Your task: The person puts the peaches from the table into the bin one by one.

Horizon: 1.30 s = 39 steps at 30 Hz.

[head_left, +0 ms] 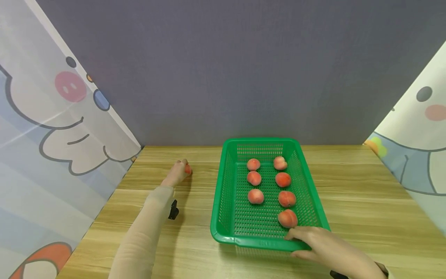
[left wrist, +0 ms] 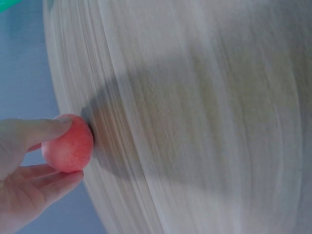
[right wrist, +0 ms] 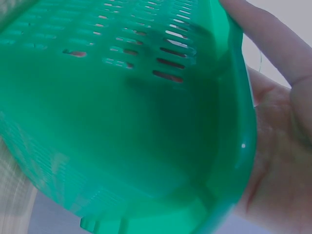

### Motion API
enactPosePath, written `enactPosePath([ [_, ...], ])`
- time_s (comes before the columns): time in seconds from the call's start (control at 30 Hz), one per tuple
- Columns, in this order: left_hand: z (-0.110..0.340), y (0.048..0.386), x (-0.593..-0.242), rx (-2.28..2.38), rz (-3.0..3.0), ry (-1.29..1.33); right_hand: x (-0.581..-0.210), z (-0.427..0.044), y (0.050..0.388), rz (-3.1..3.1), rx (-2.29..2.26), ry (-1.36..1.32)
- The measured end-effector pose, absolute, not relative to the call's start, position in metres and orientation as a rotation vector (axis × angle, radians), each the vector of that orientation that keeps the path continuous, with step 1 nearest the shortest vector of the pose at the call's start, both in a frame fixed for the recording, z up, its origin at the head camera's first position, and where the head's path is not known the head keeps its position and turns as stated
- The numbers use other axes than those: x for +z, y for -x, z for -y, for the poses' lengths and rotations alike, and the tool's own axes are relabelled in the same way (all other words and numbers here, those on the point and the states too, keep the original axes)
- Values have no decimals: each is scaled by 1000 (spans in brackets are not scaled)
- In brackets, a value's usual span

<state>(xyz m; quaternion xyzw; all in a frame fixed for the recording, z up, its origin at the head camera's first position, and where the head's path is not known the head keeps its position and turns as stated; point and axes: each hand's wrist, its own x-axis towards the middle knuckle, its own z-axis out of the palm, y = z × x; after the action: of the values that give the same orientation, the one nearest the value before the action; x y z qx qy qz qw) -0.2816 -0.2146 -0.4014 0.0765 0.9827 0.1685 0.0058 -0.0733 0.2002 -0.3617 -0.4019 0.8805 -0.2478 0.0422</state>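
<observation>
My left hand [head_left: 177, 173] is at the left of the table, with thumb and fingers around a red peach [left wrist: 69, 145]. In the left wrist view that peach is at the wood surface, its shadow beside it. The green plastic basket [head_left: 216, 205] stands right of centre and holds several peaches [head_left: 256, 196] in two columns, the right column longer than the left. At the basket's near right corner my right hand [head_left: 318, 244] grips the rim, its fingers over the edge and the thumb outside. From the right wrist, the basket's slotted outer wall [right wrist: 122, 112] fills most of the view.
The wooden table [head_left: 362, 201] meets a grey panel [head_left: 223, 73] at its back edge. Cartoon-printed sheets rise on the left [head_left: 42, 135] and right [head_left: 425, 155]. The basket's raised walls stand between the left hand and the peaches inside.
</observation>
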Motion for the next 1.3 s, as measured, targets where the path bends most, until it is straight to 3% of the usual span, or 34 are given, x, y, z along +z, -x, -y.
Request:
enactPosePath([
  [0.87,214,284,-401,510,-3087,-218,-364,-201,73,-2722,-762,1267],
  [1.3,210,281,-379,564,-3019,-265,-363,-201,73,-2713,-773,1270],
])
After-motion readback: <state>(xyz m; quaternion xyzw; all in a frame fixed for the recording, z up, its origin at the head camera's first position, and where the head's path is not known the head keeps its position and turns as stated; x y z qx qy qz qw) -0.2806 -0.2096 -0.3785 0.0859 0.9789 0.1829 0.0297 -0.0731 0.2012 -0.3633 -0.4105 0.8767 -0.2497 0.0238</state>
